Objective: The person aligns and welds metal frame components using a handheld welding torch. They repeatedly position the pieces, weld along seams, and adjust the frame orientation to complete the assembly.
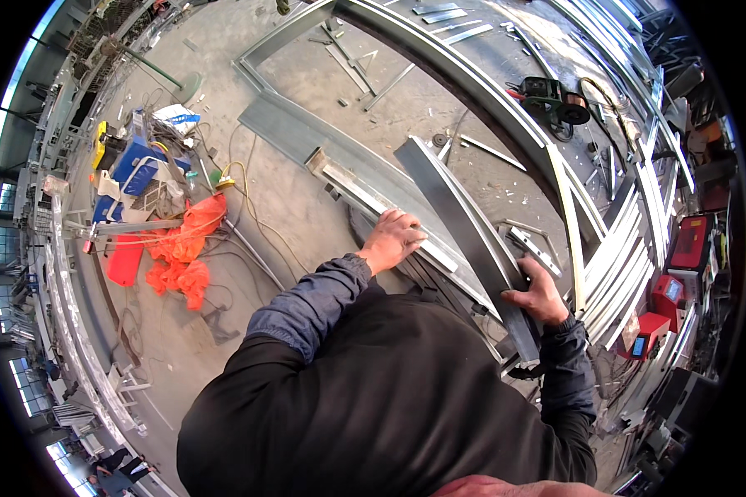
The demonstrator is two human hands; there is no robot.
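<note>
My right hand is wrapped round the near part of a dark grey metal channel, thumb on one side and fingers on the other. The channel lies slanted in front of me, its far end raised toward the upper left. My left hand has its fingers curled over a narrower, worn metal bar to the left of the channel. Beneath and beyond that bar runs a wide galvanized metal profile. Parts of the bar under my left palm are hidden.
A large metal frame stretches beyond my hands. At right lie stacked metal strips and red machines. A wire-spool device sits at upper right. Orange cloth, a blue toolbox and cables cover floor at left.
</note>
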